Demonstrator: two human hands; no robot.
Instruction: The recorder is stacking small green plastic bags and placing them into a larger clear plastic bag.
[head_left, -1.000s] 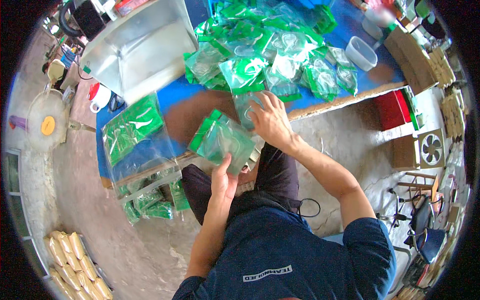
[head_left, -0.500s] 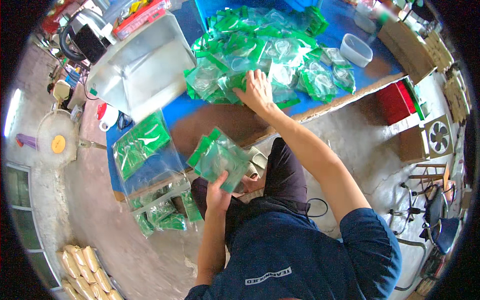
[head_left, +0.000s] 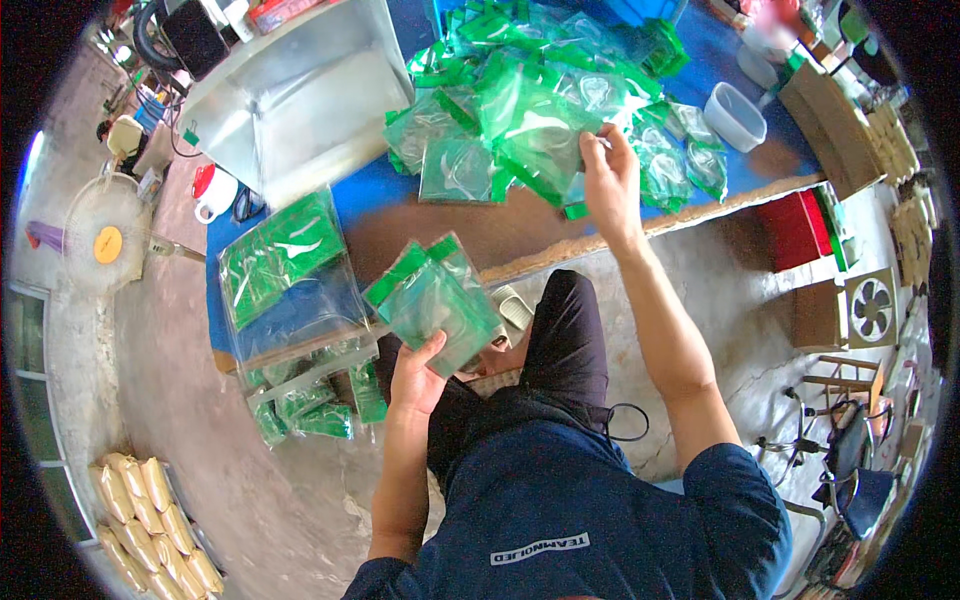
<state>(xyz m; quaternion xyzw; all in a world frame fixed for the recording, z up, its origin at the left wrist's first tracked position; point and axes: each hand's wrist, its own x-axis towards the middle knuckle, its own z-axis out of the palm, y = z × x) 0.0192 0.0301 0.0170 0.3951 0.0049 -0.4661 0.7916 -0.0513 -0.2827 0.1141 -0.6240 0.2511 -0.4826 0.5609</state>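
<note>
My left hand (head_left: 418, 376) is closed on a small stack of clear plastic packets with green ends (head_left: 440, 310), held over my lap, thumb on top. My right hand (head_left: 612, 190) pinches the corner of a single green-and-clear packet (head_left: 540, 135), raised and tilted in front of a heap of similar packets (head_left: 470, 50) on the blue table. What lies inside the packets is hard to make out; some in the heap show pale round coils. A large clear bag (head_left: 290, 260) with green packets inside lies at the table's left part, hanging over its edge.
A metal tray (head_left: 310, 110) stands at the table's back left, beside a red-and-white mug (head_left: 215, 192). A white plastic tub (head_left: 735, 118) sits right of the heap. The table's worn front edge (head_left: 690, 222) runs before me. More bagged packets (head_left: 315, 405) hang or lie below the left edge.
My right hand has moved right, lifting a packet off the front of the heap. The left hand still holds its stack. The whole view has shifted slightly.
</note>
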